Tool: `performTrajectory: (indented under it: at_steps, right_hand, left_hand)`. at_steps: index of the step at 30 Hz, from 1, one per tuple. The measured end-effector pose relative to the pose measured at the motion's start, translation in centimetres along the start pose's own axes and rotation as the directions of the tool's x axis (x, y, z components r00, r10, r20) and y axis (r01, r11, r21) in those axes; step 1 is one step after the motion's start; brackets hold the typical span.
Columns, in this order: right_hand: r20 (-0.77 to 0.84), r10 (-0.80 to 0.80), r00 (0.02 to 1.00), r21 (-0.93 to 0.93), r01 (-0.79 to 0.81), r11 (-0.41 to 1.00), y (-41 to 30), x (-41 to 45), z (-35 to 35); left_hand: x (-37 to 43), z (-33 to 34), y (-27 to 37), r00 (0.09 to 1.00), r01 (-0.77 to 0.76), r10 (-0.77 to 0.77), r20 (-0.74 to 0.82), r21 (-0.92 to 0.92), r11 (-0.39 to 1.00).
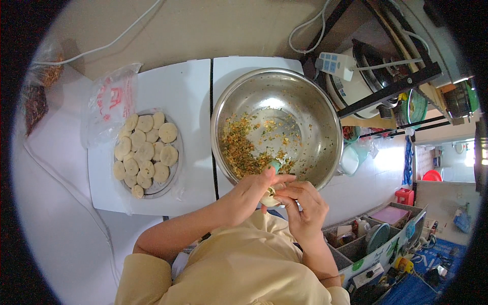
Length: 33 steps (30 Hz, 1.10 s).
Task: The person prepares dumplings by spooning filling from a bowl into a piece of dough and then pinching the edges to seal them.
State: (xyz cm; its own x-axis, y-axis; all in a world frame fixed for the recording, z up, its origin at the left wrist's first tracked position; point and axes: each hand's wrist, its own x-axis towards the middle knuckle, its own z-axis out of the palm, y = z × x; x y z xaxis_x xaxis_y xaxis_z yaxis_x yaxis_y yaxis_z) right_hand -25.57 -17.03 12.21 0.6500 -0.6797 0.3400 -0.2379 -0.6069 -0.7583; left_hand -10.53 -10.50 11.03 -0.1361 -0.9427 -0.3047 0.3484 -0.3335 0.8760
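My left hand [249, 194] cradles a piece of dough with filling [269, 199] at the near rim of a large stainless steel bowl [328, 152]. The fingers of my right hand [305, 206] pinch the dough's edge, and some filling shows at its opening. Chopped orange and green filling [238, 148] lies mostly along the bowl's left side. A green utensil end [275, 164] shows beside my left thumb; how it is held cannot be told. Left of the bowl, round flat filled dough pieces [145, 151] are heaped on a round tray [176, 167].
The bowl and tray stand on a white table [194, 126] with a dark seam. A plastic bag [114, 95] lies behind the tray. At the right are a power strip [337, 65], a black-framed rack [392, 89] and a compartmented storage box [354, 244].
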Motion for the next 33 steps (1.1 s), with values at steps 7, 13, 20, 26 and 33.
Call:
performTrajectory:
  at_steps: [7, 13, 20, 26, 33]
  right_hand:
    - [0.048, 0.031, 0.998, 0.025, -0.032, 0.999, -0.6, 0.2, -0.1]
    - [0.076, 0.068, 0.995, 0.080, -0.074, 0.994, 0.3, -0.6, -0.2]
    - [-0.040, 0.131, 0.991, 0.212, -0.120, 0.970, -0.1, -0.5, 0.0]
    - [0.008, -0.068, 0.998, 0.024, 0.068, 0.997, -0.7, 0.0, -0.2]
    - [0.047, -0.099, 0.994, -0.055, 0.101, 0.993, -1.3, 0.1, -0.3]
  left_hand:
    - [0.3, -0.7, -0.5, 0.998, 0.012, -0.018, 0.067, 0.091, 0.996]
    - [0.8, -1.1, -0.9, 0.995, 0.042, -0.040, 0.094, -0.025, 0.999]
    - [0.4, 0.7, -1.3, 1.000, -0.028, 0.026, -0.016, -0.167, 0.986]
    - [0.4, 0.9, -1.9, 0.997, -0.016, -0.002, -0.075, -0.241, 0.970]
    - [0.3, 1.3, -1.7, 0.991, -0.036, 0.006, -0.132, -0.224, 0.974]
